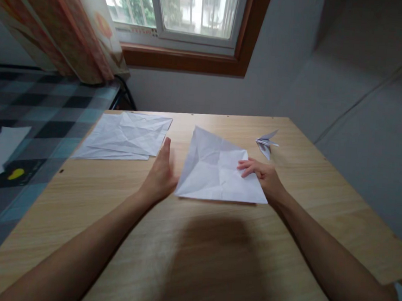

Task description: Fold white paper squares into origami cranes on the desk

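Observation:
A creased white paper sheet [216, 170] lies in the middle of the wooden table [213, 258]. My left hand [160, 175] stands on edge beside the sheet's left side, fingers stretched out straight, holding nothing. My right hand [260, 171] rests on the sheet's right part, its fingertips spread flat and pressing the paper down. A small folded paper figure [267, 143] lies just beyond my right hand, apart from it.
A stack of creased white sheets [125, 135] lies at the table's far left. A bed with a checked blanket [32, 123] stands along the left side. A curtain [74, 29] and a window [184, 10] are behind, grey walls to the right.

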The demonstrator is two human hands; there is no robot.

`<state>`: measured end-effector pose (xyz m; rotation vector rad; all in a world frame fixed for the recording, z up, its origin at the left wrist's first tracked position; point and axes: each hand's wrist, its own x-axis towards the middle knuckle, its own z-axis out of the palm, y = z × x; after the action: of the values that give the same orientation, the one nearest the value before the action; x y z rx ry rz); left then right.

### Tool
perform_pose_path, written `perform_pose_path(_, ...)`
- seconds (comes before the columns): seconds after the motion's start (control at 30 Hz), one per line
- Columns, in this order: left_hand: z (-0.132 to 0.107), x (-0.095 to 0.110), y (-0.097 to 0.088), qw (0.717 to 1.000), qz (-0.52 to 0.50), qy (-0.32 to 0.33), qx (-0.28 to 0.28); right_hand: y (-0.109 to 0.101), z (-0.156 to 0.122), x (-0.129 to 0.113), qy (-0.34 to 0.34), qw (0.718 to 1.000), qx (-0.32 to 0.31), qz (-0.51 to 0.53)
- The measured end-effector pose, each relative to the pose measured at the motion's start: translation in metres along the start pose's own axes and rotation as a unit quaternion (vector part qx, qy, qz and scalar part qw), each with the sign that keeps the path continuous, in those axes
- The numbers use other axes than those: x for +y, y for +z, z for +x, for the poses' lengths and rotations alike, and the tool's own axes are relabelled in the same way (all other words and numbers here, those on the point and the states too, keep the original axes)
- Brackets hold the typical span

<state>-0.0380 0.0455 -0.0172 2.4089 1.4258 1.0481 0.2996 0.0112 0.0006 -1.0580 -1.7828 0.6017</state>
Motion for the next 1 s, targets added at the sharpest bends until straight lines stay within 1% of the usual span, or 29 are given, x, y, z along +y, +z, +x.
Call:
perform_pose_path(0.07,0.001,0.003,-0.003,0.999,0.008,0.023,-0.028,-0.003,-0.001,0.011,0.027,0.997,-0.065,0.011)
perform_pose_path(0.17,0.001,0.011,-0.011,0.992,0.044,0.073,-0.096,-0.006,-0.003,0.017,0.054,0.990,-0.125,0.020)
perform_pose_path(0.27,0.001,0.017,-0.016,0.979,0.073,0.108,-0.157,-0.007,-0.003,0.015,0.076,0.985,-0.154,0.018)
perform_pose_path(0.33,0.001,0.019,-0.018,0.971,0.079,0.125,-0.189,-0.007,-0.003,0.012,0.079,0.982,-0.169,0.014)
perform_pose_path(0.4,0.002,0.019,-0.019,0.965,0.077,0.134,-0.213,-0.008,-0.003,0.011,0.080,0.981,-0.176,0.008)
perform_pose_path(0.47,0.003,0.017,-0.019,0.962,0.067,0.137,-0.226,-0.010,-0.002,0.010,0.085,0.981,-0.175,0.002)
perform_pose_path(0.6,0.004,0.015,-0.020,0.966,0.031,0.142,-0.214,-0.011,-0.002,0.010,0.077,0.983,-0.165,-0.001)
perform_pose_path(0.67,0.005,0.016,-0.021,0.969,0.006,0.145,-0.202,-0.009,-0.003,0.009,0.080,0.986,-0.145,-0.009)
perform_pose_path(0.77,0.004,0.020,-0.023,0.975,-0.030,0.129,-0.177,-0.004,-0.005,0.009,0.128,0.987,-0.100,-0.022)
perform_pose_path(0.83,0.002,0.022,-0.023,0.984,-0.047,0.088,-0.150,0.002,-0.005,0.008,0.163,0.984,-0.072,-0.012)
perform_pose_path(0.93,0.000,0.025,-0.021,0.991,-0.089,-0.003,-0.101,0.013,-0.004,0.004,0.183,0.982,-0.007,0.037)
perform_pose_path(1.0,0.000,0.025,-0.019,0.994,-0.095,-0.034,-0.042,0.021,-0.003,0.003,0.191,0.978,0.035,0.071)
